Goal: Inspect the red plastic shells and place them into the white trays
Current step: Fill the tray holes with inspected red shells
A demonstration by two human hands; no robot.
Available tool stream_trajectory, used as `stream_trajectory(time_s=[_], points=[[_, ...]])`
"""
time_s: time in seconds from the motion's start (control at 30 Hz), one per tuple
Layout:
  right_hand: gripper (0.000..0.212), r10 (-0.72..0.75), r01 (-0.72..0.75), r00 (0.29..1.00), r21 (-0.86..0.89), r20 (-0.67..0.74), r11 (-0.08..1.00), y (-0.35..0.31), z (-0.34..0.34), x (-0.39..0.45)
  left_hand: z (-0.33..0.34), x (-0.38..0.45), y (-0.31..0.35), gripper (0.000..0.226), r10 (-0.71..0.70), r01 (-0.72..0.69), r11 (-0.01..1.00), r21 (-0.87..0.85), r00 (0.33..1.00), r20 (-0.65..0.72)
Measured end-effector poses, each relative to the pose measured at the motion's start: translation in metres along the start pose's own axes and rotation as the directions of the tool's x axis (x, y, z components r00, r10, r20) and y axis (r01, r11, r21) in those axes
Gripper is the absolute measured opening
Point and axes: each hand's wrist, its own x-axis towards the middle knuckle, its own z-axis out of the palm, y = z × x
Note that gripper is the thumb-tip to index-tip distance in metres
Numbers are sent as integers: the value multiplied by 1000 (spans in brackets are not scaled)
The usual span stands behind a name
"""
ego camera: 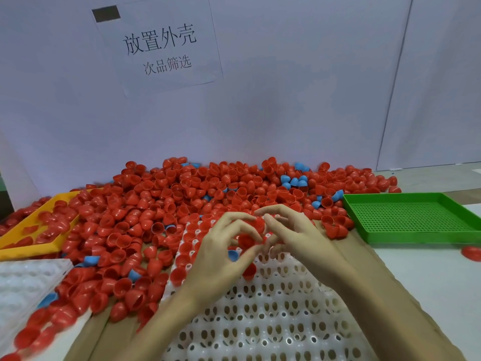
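Over the far end of the white tray (273, 308), the left hand (216, 256) pinches a red shell (246, 240); the right hand (294, 235) is curled beside it, contents unclear. Loose shells from the pile (182, 204) crowding that edge could slide into sockets uninspected.

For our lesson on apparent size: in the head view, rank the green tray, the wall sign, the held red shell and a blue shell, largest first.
1. wall sign and green tray: look alike, and distance differs, so unranked
2. held red shell
3. blue shell, farther away, so true size unsure
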Motion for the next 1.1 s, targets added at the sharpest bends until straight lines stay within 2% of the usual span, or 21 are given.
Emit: stream_trajectory(time_s=[0.1,0.27,0.53,0.73,0.87,1.0,1.1], points=[[24,-12,17,995,-46,98,999,0,2,-2,-1,-8,4,24,21,-21,1000,3,1000,15],[22,-45,57,989,-79,143,995,2,7,-3,-10,-19,1,46,-133,129,978,-161,991,-20],[21,-125,134,965,-20,231,991,-3,2,-4,-16,-23,3,38,-136,112,972,-208,985,-103],[31,-136,146,945,-13,297,989,-4,-8,-1,-19,-24,2,50,-155,111,960,-255,975,-159],[34,-121,136,942,-26,312,990,-1,-10,0,-20,-24,0,37,-143,111,970,-214,980,-138],[35,-118,133,945,-30,306,991,0,-9,1,-16,-23,-1,10,-77,72,997,-36,988,-131],[34,-123,143,948,-47,293,989,1,-6,0,-14,-23,-1,11,-89,86,996,-27,986,-139]])
